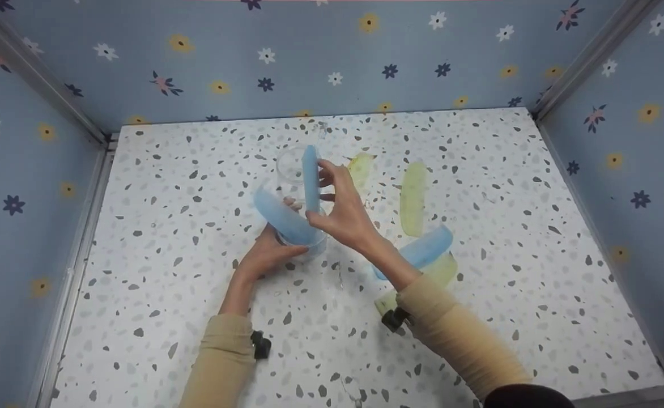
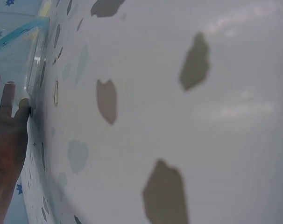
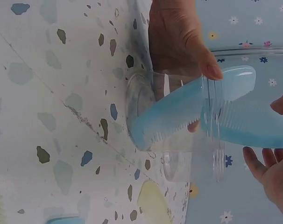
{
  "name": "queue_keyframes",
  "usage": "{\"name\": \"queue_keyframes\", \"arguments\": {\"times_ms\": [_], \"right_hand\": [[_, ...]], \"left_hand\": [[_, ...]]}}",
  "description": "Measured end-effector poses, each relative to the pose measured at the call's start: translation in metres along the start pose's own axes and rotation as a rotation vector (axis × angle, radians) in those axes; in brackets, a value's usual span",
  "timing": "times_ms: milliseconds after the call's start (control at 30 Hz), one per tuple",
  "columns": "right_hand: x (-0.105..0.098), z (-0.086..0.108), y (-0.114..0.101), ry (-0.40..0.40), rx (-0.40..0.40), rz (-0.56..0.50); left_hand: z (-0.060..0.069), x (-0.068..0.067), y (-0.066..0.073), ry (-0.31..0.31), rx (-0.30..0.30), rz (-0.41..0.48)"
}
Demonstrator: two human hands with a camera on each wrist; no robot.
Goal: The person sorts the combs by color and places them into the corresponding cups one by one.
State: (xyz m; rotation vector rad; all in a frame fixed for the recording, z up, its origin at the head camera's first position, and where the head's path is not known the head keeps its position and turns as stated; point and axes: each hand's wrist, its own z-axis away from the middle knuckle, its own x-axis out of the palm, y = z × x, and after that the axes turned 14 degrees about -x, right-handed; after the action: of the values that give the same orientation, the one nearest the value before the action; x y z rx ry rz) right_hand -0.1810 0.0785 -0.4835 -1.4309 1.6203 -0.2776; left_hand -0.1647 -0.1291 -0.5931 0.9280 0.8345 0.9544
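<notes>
A clear jar (image 3: 179, 135) stands on the table with one blue comb (image 1: 286, 218) leaning inside it, its end sticking out above the rim. The left hand (image 1: 267, 252) is wrapped round the jar's side; in the left wrist view the left hand (image 2: 8, 135) has its fingers against the clear wall. Between thumb and fingers, the right hand (image 1: 343, 212) pinches a second blue comb (image 1: 311, 178), held upright over the jar. In the right wrist view that comb (image 3: 253, 126) has its lower end at the jar's mouth, beside the first comb (image 3: 167, 112).
Behind the held jar is another clear jar (image 1: 289, 164). Yellow-green combs lie to the right, one near the right hand (image 1: 360, 170), one farther right (image 1: 412, 198). Under the right forearm, a blue comb (image 1: 425, 247) overlaps a yellow-green one (image 1: 444, 271). Flowered walls surround the table.
</notes>
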Motion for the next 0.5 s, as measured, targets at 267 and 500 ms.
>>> {"name": "queue_keyframes", "arguments": {"times_ms": [267, 500], "right_hand": [[0.006, 0.009, 0.005, -0.108, -0.038, 0.122], [0.011, 0.014, 0.008, -0.168, -0.040, 0.162]], "left_hand": [[-0.001, -0.001, -0.001, -0.013, 0.032, 0.016], [-0.001, -0.001, -0.002, -0.007, -0.024, 0.006]]}}
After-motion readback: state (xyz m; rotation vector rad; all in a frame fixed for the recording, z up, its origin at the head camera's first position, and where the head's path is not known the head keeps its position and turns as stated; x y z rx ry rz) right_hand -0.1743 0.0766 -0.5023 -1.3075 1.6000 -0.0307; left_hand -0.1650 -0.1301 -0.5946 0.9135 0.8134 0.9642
